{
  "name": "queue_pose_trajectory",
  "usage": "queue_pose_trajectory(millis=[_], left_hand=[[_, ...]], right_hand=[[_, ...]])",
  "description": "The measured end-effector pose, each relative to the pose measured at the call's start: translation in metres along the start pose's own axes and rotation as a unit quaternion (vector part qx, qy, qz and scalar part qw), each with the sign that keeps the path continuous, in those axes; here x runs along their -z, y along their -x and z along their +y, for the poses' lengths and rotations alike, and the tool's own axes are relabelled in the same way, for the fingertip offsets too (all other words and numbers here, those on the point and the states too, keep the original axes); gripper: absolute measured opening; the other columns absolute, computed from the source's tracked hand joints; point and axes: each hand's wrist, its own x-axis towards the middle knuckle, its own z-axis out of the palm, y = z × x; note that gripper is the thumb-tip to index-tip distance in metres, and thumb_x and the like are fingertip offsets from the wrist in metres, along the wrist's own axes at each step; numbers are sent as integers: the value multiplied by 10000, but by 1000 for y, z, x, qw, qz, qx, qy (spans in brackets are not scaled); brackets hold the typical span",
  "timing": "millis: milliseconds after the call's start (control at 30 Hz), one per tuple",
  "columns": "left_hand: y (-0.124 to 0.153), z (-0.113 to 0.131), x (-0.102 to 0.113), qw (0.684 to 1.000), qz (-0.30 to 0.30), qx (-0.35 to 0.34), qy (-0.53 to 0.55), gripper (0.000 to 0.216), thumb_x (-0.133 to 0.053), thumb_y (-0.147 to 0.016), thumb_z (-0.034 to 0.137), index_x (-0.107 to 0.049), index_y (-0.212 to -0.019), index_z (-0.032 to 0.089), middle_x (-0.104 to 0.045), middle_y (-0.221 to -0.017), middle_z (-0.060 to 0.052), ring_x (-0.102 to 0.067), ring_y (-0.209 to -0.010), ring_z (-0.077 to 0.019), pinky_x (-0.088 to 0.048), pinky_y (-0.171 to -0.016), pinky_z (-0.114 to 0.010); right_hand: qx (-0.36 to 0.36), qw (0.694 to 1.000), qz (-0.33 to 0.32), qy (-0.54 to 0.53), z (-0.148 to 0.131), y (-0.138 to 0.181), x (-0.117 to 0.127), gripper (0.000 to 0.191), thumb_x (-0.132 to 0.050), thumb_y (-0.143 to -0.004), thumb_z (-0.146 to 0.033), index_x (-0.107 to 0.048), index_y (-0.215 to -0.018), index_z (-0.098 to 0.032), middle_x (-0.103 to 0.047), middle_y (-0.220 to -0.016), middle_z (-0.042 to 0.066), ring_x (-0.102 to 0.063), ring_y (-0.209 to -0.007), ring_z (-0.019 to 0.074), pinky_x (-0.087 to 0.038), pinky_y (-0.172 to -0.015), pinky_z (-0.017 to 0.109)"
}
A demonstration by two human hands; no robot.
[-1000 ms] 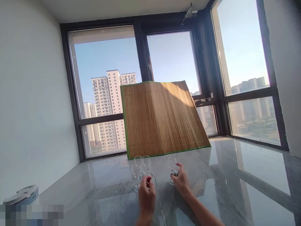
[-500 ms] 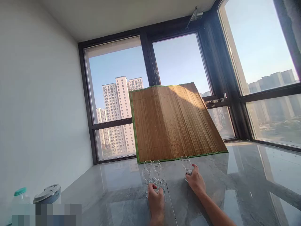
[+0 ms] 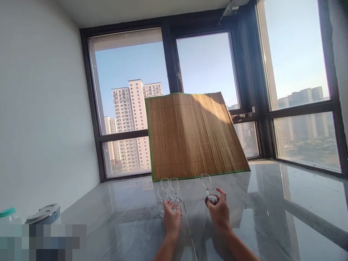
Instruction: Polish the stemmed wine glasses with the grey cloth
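Observation:
Several small clear stemmed glasses (image 3: 169, 190) stand in a cluster on the glossy grey stone surface (image 3: 130, 221). My left hand (image 3: 172, 220) rests at the base of this cluster, its fingers curled round the foot of one glass. A single stemmed glass (image 3: 206, 183) stands to the right. My right hand (image 3: 219, 211) is closed round its lower stem, with a small pale thing under the fingertips that I cannot make out.
A bamboo mat with a green edge (image 3: 194, 136) leans against the dark-framed windows behind the glasses. At the lower left stand a round metal lid (image 3: 43, 214) and a bottle with a teal cap (image 3: 7, 213). A white wall bounds the left side.
The camera tilted and shifted, so the scene sits slightly differently. Both hands stay at the glasses; my right hand has slid a little nearer, still round the single glass's stem.

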Motion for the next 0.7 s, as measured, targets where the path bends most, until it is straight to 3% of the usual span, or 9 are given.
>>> queue_pose_trajectory(millis=[167, 267, 367, 467, 567, 700], left_hand=[[2, -1, 0, 991, 0, -73, -114, 236, -444, -880, 206, -589, -1065, 191, -690, -1079, -75, -643, -1000, -175, -448, -824, -253], [12, 6, 3, 982, -13, -120, -148, 261, -411, -913, 243, -647, -1021, 215, -699, -1050, -53, -639, -950, -172, -442, -794, -252], [22, 13, 4, 963, 11, -168, -208, 292, -415, -899, 198, -674, -1032, 226, -692, -1063, -48, -609, -992, -186, -419, -821, -264], [26, 17, 2, 927, 34, -227, -297, 296, -436, -830, 84, -704, -853, 206, -687, -931, -51, -572, -975, -214, -385, -866, -304], [27, 17, 1, 905, 47, -278, -318, 284, -469, -808, 67, -704, -750, 214, -664, -836, -38, -544, -928, -222, -366, -876, -338], [27, 15, 5, 914, 48, -297, -273, 306, -523, -776, 64, -745, -796, 274, -653, -820, -18, -528, -925, -218, -360, -876, -345]], right_hand=[[118, 984, -111, -77, -15, 26, -21, 512, -540, -732, -249, -420, -1228, -203, -709, -858, 20, -664, -724, 200, -489, -739, 295], [187, 964, -172, -85, -22, 37, -21, 506, -513, -747, -174, -412, -1241, -206, -708, -878, 16, -662, -740, 174, -495, -752, 276], [280, 934, -217, -44, -27, 44, -17, 520, -506, -774, -140, -414, -1277, -229, -719, -938, 22, -673, -822, 176, -495, -782, 277], [357, 904, -235, 6, -30, 45, -15, 529, -508, -759, -102, -455, -1266, -242, -724, -1018, 49, -667, -955, 213, -497, -806, 301], [374, 901, -217, 39, -31, 40, -14, 545, -477, -735, -66, -478, -1253, -234, -722, -1040, 70, -654, -1004, 240, -499, -807, 326], [291, 944, -151, 50, -27, 23, -8, 506, -444, -773, -95, -446, -1263, -219, -714, -1004, 67, -664, -923, 231, -484, -786, 324]])
